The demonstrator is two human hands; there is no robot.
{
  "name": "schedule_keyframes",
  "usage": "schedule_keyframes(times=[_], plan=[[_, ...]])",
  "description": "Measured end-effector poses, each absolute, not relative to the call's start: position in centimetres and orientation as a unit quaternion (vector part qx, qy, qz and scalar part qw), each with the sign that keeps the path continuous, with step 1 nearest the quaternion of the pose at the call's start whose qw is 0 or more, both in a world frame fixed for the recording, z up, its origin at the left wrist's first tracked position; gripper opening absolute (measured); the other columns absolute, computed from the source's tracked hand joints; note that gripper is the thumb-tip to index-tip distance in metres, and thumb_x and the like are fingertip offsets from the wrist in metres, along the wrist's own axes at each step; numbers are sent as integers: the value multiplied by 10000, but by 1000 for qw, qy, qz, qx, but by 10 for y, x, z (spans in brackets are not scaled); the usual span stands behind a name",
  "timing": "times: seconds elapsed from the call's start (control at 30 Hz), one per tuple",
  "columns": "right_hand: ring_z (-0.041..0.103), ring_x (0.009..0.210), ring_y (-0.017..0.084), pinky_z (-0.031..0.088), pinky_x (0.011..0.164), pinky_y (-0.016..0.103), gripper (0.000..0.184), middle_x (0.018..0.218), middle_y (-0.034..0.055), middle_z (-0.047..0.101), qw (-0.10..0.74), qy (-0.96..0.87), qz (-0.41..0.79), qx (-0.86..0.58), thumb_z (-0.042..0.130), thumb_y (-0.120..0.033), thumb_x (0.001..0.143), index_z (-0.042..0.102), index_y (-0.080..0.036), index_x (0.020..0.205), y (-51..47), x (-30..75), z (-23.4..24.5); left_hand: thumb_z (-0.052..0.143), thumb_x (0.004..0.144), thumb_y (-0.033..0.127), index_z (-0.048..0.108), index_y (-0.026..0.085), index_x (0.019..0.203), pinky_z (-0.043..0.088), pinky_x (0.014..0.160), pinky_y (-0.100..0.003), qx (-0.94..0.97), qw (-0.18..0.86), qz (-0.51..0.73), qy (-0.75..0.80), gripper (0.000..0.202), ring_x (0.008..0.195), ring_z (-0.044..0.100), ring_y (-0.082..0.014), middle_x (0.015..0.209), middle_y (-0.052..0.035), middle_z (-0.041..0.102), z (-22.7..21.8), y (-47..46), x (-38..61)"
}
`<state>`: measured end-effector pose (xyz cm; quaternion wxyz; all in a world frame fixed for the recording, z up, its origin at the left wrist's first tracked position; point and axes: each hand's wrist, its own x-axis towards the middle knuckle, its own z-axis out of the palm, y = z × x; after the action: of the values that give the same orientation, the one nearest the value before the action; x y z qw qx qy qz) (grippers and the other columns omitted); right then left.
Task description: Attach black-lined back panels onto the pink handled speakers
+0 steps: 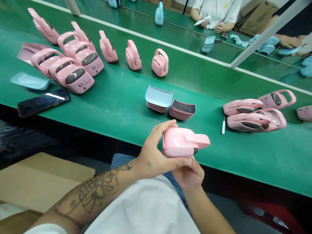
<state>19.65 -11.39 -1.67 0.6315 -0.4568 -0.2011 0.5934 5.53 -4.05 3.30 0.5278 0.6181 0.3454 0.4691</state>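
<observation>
A pink plastic device with a carry handle (179,143) lies on its side between my hands, in front of the table edge, its handle pointing right. My left hand (154,154) wraps round its left end, with the thumb along the near side. From below, my right hand (188,174) grips it near the handle; some of its fingers are hidden. Just beyond, on the green table (117,104), sit a stack of curved pink panels with a light blue one on top (159,97) and a stack of dark-faced curved pink panels (182,110).
Several pink devices (75,79) crowd the left, near a phone (44,102) and a blue curved panel (30,81). More pink devices (253,121) lie right, beside a small white-handled tool (223,126). A metal post (265,35) rises behind. Across the table, other people's hands (220,27) handle parts.
</observation>
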Motion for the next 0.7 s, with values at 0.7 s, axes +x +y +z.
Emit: schedule_keyframes(times=[0.7], plan=[[633,1191,325,525,1032,528,757,1324,106,614,634,-350,235,-648,926,-514,718,579,-266,1343,-120,195,-5,777,822,467,615,224,1437,519,1033,-419,440,740,438,260,681,1269,632,-319,1438,-128,656,12,-24,68]])
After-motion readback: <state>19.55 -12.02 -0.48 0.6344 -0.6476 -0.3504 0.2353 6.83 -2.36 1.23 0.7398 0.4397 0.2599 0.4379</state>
